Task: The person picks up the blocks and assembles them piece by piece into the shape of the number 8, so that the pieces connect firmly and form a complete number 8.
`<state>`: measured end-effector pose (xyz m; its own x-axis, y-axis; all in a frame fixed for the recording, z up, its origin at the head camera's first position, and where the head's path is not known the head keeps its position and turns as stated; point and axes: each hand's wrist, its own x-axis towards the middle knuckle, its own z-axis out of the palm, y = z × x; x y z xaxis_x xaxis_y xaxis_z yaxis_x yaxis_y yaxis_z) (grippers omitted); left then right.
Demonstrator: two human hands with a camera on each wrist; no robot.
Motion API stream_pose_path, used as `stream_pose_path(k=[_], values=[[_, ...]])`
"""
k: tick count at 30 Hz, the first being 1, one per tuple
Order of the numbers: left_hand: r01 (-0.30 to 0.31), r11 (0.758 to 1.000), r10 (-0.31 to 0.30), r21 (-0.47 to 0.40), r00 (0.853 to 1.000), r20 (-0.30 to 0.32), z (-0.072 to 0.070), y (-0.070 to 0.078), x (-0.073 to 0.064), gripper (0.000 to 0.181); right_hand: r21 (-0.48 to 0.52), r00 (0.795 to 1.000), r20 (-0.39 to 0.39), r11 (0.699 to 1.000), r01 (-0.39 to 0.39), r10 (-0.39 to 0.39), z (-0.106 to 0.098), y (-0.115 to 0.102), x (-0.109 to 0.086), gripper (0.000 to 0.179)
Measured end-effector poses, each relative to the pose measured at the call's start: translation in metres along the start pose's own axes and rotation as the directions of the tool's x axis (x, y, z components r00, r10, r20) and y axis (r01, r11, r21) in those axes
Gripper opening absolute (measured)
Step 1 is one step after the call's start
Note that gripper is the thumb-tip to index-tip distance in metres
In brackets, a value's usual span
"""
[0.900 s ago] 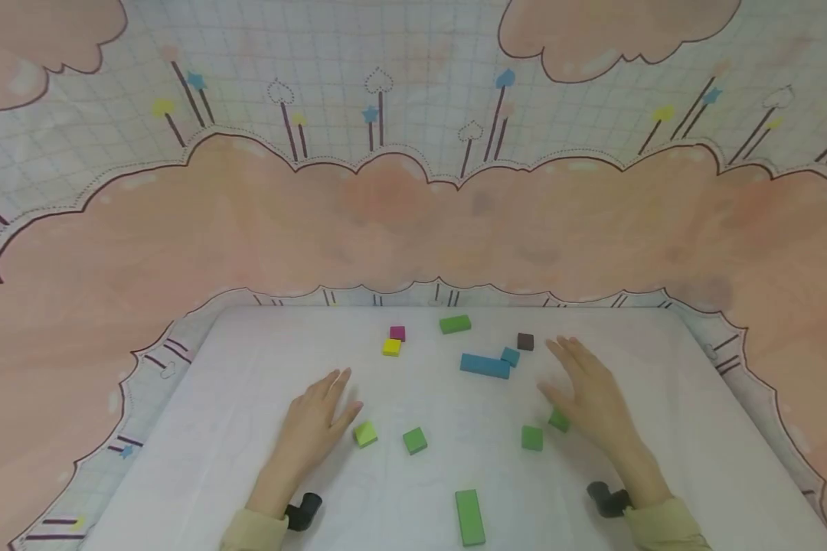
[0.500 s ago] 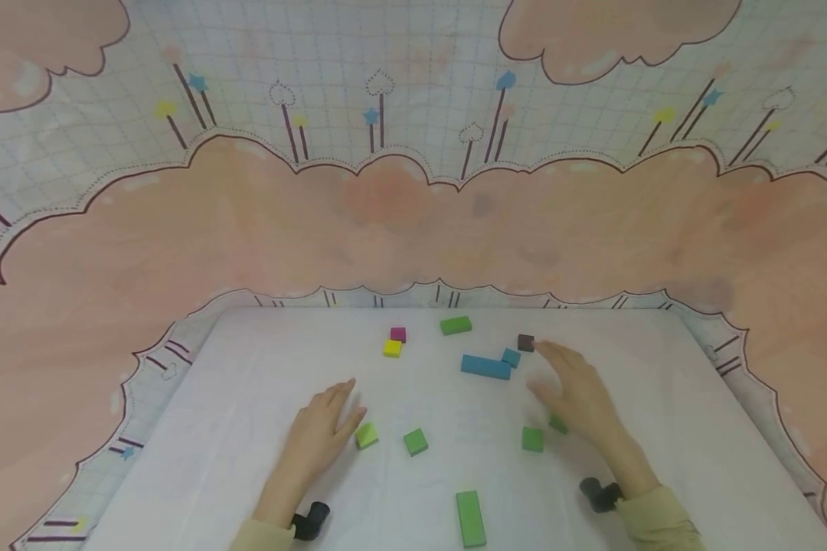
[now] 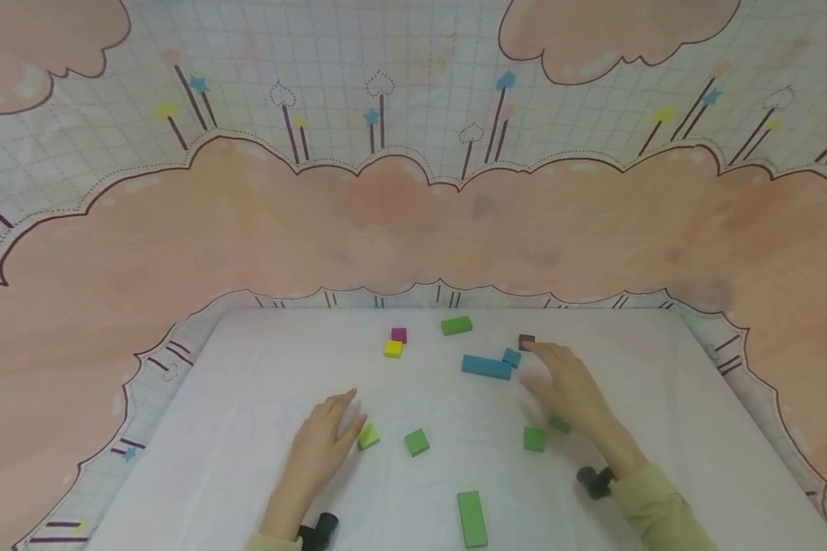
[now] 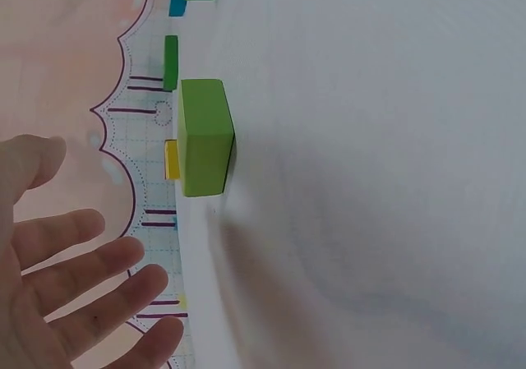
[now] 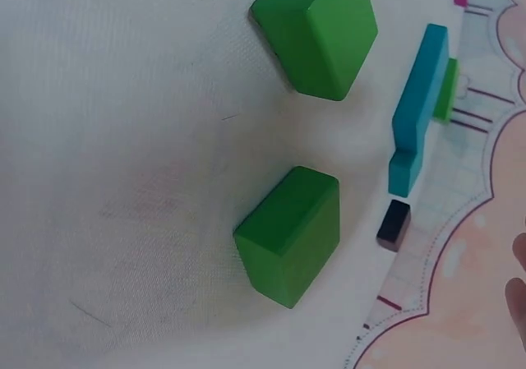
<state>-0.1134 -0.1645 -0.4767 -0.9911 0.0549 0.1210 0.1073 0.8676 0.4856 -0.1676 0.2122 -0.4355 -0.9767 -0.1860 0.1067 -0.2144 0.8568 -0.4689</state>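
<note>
Since the earlier frames we log the right hand [image 3: 570, 386] shifted leftward, its fingertips now overlapping the dark block [image 3: 524, 340] from the head view, and the left hand [image 3: 324, 440] drawn back slightly toward the person; the blocks look unmoved. Right hand: thumb well apart from lightly bent fingers, nothing held; from the right wrist we see the dark block clear of the fingertips. Left of those fingers we note the small blue block [image 3: 512, 357] touching the long blue block [image 3: 486, 368]. Partly hidden beneath the palm, a green block [image 3: 559, 425]; left of it, near the thumb, a green cube [image 3: 534, 439]. Left hand: fingers extended, thumb apart, grasping nothing. Just right of its thumb, partly covered, we record the yellow-green block [image 3: 370, 438], apart from the hand in the left wrist view. Beyond its fingertips, farther off: yellow block [image 3: 393, 350] and magenta block [image 3: 400, 334], side by side.
</note>
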Motion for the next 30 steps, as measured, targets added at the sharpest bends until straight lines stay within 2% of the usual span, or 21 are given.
stream_pose_path(k=[13,24,30], values=[[0.064,0.996,-0.062,-0.067,0.998,0.026,0.005,0.004,-0.004,0.048,-0.027,0.995,0.033,0.995,0.099,-0.098,0.012,0.006,0.018,0.047],[0.100,0.986,-0.103,-0.131,0.995,-0.016,0.012,0.004,-0.008,0.045,-0.037,0.987,0.102,0.991,0.130,-0.126,0.018,0.011,0.035,0.042],[0.133,0.973,-0.139,-0.191,0.990,-0.022,0.015,0.004,-0.012,0.044,-0.043,0.979,0.134,0.987,0.158,-0.151,0.024,0.013,0.043,0.041]])
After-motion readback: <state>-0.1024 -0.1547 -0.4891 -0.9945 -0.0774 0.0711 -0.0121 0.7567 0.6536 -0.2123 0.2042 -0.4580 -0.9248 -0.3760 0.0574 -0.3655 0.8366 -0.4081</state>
